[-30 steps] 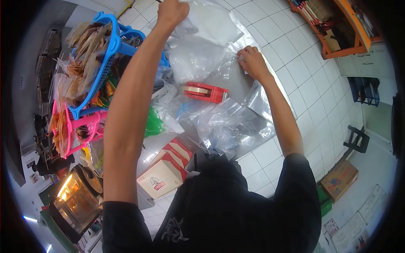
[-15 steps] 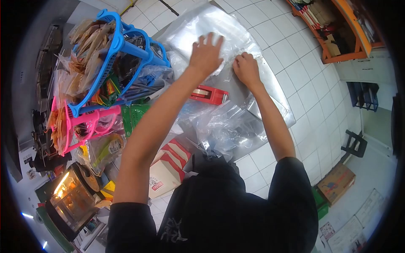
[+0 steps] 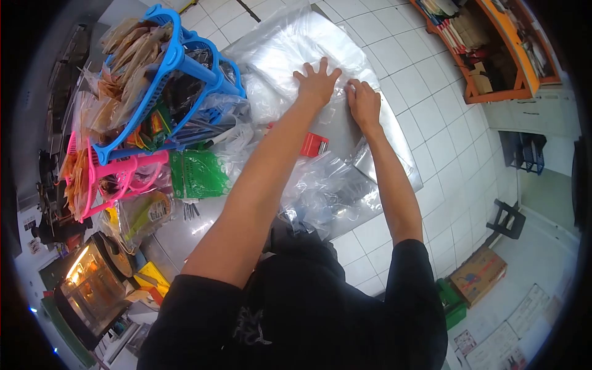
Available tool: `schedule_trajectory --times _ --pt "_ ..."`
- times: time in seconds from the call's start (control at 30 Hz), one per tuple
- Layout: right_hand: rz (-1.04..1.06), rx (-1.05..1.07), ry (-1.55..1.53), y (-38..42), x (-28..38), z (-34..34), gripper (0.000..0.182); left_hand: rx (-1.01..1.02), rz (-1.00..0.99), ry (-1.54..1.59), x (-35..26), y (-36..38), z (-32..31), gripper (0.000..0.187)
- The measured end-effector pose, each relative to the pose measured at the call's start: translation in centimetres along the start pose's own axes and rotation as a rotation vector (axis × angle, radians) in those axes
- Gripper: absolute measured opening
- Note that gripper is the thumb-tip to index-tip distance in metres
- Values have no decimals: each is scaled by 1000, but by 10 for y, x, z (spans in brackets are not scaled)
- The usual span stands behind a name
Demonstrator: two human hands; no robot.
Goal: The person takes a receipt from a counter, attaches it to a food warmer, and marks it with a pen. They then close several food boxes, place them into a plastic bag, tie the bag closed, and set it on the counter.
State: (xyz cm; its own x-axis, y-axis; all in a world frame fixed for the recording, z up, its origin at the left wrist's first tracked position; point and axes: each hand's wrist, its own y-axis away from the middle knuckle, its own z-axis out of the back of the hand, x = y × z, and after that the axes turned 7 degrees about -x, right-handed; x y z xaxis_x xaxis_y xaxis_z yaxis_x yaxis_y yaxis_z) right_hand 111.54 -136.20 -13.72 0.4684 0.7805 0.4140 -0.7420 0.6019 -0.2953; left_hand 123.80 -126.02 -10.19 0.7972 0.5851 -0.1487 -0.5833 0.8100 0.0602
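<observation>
My left hand (image 3: 317, 85) lies spread, fingers apart, on a clear plastic bag (image 3: 277, 68) that covers the far part of the metal table (image 3: 336, 126). Close to its right, my right hand (image 3: 365, 106) has bent fingers that appear to pinch the edge of the plastic; the fingertips are partly hidden. A red tape dispenser (image 3: 314, 145) sits nearer to me, largely behind my left forearm. Crumpled clear plastic bags (image 3: 327, 188) lie at the near edge, between my forearms.
At left, a blue plastic rack (image 3: 176, 61) and a pink one (image 3: 117, 179) hold packets. A green packet (image 3: 197, 174) lies beside them. A lit glass-fronted case (image 3: 95, 290) stands lower left. Across the tiled floor are an orange shelf (image 3: 502, 92) and a cardboard box (image 3: 480, 275).
My left hand has slid right across the plastic, closer to my right hand, its fingers still spread. My left forearm now covers more of the tape dispenser and hides the red-and-white paper bag.
</observation>
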Motion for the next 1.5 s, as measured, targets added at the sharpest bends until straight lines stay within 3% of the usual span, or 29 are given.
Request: schedule_trajectory --times 0.1,0.17,0.4,0.5,0.57,0.7,0.77,0.87,1.0,1.1,1.17,1.3,1.5 --pt "51 -101 -115 -6 -8 -8 20 60 -51 -43 9 1 4 46" --pt "-119 -71 -149 -14 7 6 16 24 -151 -34 12 9 6 64" --pt "-31 -239 -466 -25 16 5 10 53 -255 -152 18 21 13 52" --pt "1 -137 -283 -15 10 5 11 80 -196 -108 15 20 13 49" --pt "128 -28 -27 -11 9 10 15 22 -131 -15 14 20 8 52" --pt "86 -33 -54 -17 13 10 19 -42 -125 -38 12 21 -1 50" --pt "23 98 -63 -24 15 14 16 -67 -122 -35 14 21 -2 52" --pt "15 104 8 -29 17 7 15 -59 -110 15 17 21 3 56" --pt "55 72 107 -27 14 -10 16 -79 -78 25 17 23 5 63" --pt "147 69 26 -23 10 1 16 -95 -75 59 19 23 4 67" --pt "255 -2 -186 -21 8 10 15 -111 -74 81 21 21 2 69" --pt "155 62 -171 -24 7 1 14 -122 -83 101 20 22 2 72" --pt "178 21 -83 -26 24 0 11 -110 -42 103 23 24 4 76"
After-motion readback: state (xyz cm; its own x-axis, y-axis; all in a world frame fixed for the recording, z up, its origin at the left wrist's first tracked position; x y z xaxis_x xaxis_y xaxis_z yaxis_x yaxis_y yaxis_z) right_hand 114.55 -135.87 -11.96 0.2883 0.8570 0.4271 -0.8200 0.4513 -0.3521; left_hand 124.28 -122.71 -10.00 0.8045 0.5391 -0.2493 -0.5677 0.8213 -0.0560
